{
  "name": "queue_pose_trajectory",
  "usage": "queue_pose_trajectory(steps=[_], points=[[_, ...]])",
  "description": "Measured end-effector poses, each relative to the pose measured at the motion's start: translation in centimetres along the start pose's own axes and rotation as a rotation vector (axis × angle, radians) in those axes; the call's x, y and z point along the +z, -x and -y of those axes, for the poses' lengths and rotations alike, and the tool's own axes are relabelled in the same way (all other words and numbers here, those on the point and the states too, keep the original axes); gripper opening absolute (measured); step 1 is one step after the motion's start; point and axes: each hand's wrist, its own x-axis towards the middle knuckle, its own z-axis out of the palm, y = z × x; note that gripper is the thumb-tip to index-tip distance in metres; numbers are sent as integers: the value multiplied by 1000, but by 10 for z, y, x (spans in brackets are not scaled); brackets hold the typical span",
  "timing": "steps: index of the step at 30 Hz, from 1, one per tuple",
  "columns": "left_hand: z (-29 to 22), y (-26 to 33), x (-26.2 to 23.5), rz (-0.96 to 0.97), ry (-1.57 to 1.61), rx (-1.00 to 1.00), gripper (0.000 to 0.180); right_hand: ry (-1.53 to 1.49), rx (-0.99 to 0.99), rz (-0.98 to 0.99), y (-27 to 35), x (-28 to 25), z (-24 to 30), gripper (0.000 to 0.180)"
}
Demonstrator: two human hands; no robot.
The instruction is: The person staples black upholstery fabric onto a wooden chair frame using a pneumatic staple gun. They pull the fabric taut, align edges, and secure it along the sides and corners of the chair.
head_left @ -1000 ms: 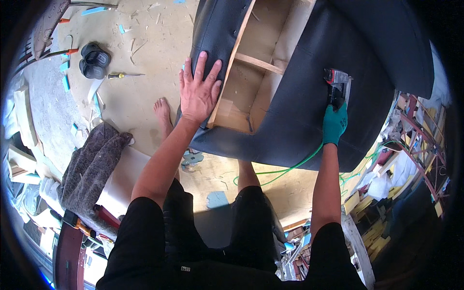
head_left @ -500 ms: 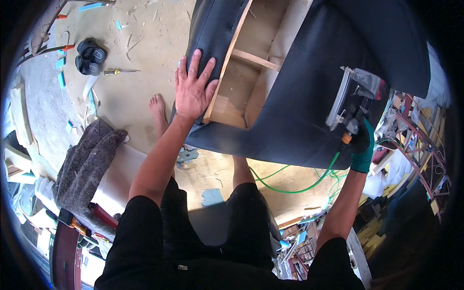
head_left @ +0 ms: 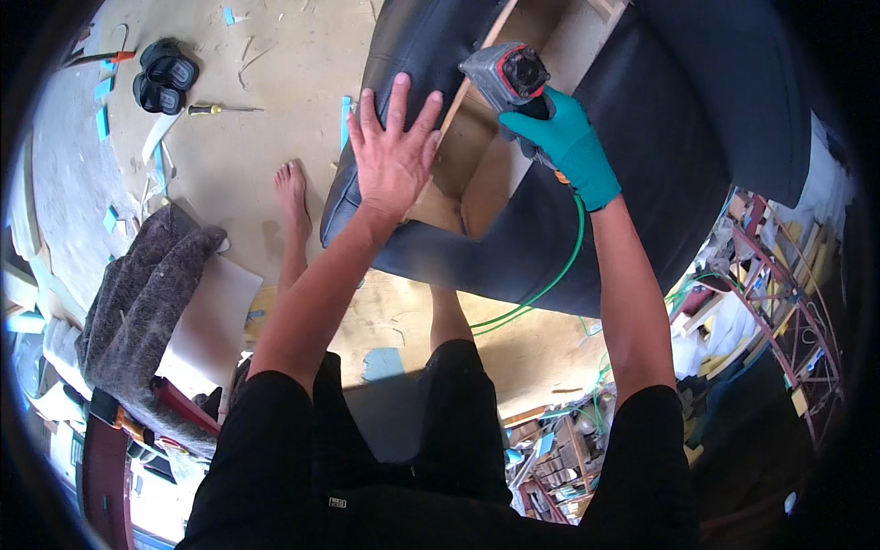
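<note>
In front of me stands a piece of furniture covered in black leather-like upholstery, with a wooden frame showing in its opening. Bare and spread, my left hand lies flat on the padded side, fingertips by the wooden edge. My right hand, in a teal and black glove, is wrapped round the handle of a pneumatic staple gun. The gun's nose is over the wooden edge near the left fingers; whether it touches cannot be made out. A green air hose hangs from its handle.
On the floor to the left lie black slides, a screwdriver and blue scraps. A grey fuzzy cloth is draped at lower left. Red metal framing and piled scrap stand at the right. My bare foot is beside the furniture.
My right hand has swung the staple gun from the far right leftward to the frame edge, bringing the hose along. My left hand has shifted slightly right and stays spread on the upholstery.
</note>
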Motion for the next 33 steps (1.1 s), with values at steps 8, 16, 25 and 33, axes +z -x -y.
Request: queue_pose_trajectory(steps=[8,16,25,33], points=[[3,0,-1,7,43,3,52,276,23,6,-15,1,7,28],[2,1,0,-20,80,-30,60,412,-105,19,0,15,-11,29],[2,0,-4,-25,120,-20,65,500,-195,-25,24,40,-17,30],[94,48,-29,165,753,-128,52,625,67,-610,113,-4,-71,50]])
